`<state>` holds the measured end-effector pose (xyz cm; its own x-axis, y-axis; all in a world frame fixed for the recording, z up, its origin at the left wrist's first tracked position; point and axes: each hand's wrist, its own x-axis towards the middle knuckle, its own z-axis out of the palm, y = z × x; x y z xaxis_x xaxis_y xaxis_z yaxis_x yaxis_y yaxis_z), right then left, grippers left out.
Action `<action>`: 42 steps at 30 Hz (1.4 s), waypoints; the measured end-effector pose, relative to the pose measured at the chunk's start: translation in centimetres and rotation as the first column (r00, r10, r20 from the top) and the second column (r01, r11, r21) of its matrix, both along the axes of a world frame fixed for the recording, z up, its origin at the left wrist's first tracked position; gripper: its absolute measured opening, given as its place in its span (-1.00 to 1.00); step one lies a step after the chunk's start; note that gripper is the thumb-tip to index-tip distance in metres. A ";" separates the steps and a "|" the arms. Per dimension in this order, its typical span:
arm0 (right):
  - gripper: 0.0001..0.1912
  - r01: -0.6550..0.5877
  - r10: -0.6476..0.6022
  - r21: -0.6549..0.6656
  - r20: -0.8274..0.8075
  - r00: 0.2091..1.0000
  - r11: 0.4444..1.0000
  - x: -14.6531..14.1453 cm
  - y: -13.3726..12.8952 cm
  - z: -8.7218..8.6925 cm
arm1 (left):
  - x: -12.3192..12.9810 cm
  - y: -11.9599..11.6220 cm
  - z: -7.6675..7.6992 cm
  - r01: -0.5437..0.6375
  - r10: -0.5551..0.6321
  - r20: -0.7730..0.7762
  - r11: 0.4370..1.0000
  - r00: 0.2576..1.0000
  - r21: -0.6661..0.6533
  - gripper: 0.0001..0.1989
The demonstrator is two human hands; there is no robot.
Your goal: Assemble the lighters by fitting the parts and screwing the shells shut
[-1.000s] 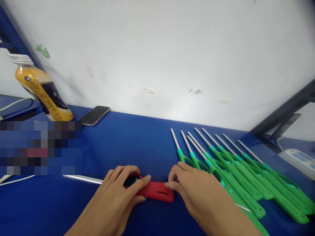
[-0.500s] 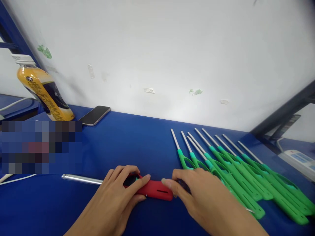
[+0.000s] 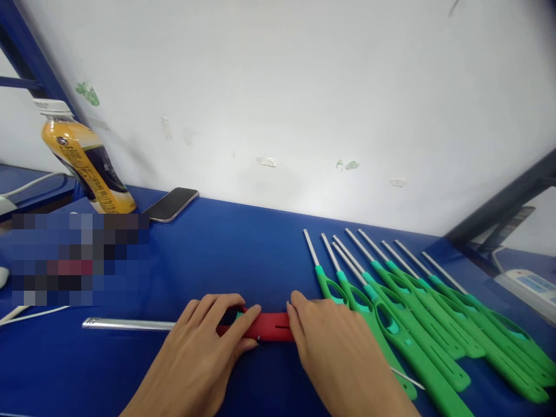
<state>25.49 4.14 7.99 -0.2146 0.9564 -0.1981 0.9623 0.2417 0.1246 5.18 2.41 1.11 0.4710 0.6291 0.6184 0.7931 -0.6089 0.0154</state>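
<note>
A red long-necked gas lighter (image 3: 273,328) lies crosswise on the blue table, its silver tube (image 3: 125,325) pointing left. My left hand (image 3: 208,339) is closed around the lighter near its trigger loop, thumb on the red body. Over the handle's right end my right hand (image 3: 332,347) is closed, fingertips pressed on the red casing and hiding that end. A thin metal shaft (image 3: 408,378) sticks out beyond the right hand's far side; whatever part lies in the palm is hidden. Several green lighters (image 3: 434,324) lie in a slanted row right of my right hand.
A yellow drink bottle (image 3: 89,159) leans at the back left beside a dark phone (image 3: 174,204). A blurred patch (image 3: 78,260) covers things at the left. The white wall (image 3: 278,104) rises behind the table; a white device (image 3: 530,292) sits at far right.
My right hand has shifted slightly left and turned, now covering more of the red handle's end. The dark piece seen in it before is hidden. The red lighter lies straighter, its tube reaching further left.
</note>
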 end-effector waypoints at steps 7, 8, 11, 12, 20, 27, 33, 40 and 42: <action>-0.60 -0.046 0.046 0.003 0.004 0.999 0.999 0.2 -0.7 0.2 | 0.1 0.2 0.1 0.017 -0.017 0.019 0.999 1.000 -0.027 -0.73; -0.58 -0.062 0.062 0.030 0.008 0.998 0.998 0.2 -0.9 0.3 | 0.2 0.2 0.1 0.016 -0.015 0.024 0.999 1.000 -0.028 -0.73; -0.67 -0.049 0.048 0.082 0.010 0.999 0.995 0.4 -1.0 0.2 | 0.2 0.2 0.1 0.003 -0.002 0.035 0.999 0.999 -0.032 -0.72; -0.74 -0.026 0.025 0.087 0.004 1.000 0.996 0.5 -0.9 0.1 | 0.2 0.2 0.1 -0.002 0.003 0.038 0.999 0.999 -0.033 -0.71; -0.72 -0.011 0.021 0.182 -0.049 0.999 0.983 0.4 -0.4 -1.6 | 0.1 0.2 -0.2 -0.032 0.034 0.053 0.998 0.998 -0.053 -0.73; -0.76 -0.068 0.064 0.213 0.025 0.998 0.975 -0.1 -0.4 -2.4 | 0.2 0.0 -0.3 -0.014 0.020 0.054 0.995 0.998 -0.101 -0.73; -0.77 -0.123 0.120 0.302 0.028 0.992 0.945 0.7 -0.5 -3.1 | 0.3 -0.1 -0.3 -0.014 0.020 0.044 0.992 0.999 -0.128 -0.73; -0.84 -0.119 0.124 0.380 0.012 0.992 0.917 1.1 -0.8 -3.0 | 0.3 -0.1 -0.3 -0.003 0.011 0.054 0.989 0.998 -0.148 -0.71; -0.85 -0.100 0.109 0.370 -0.004 0.994 0.924 1.0 -0.7 -2.8 | 0.2 -0.1 -0.3 0.004 0.005 0.059 0.987 0.998 -0.161 -0.71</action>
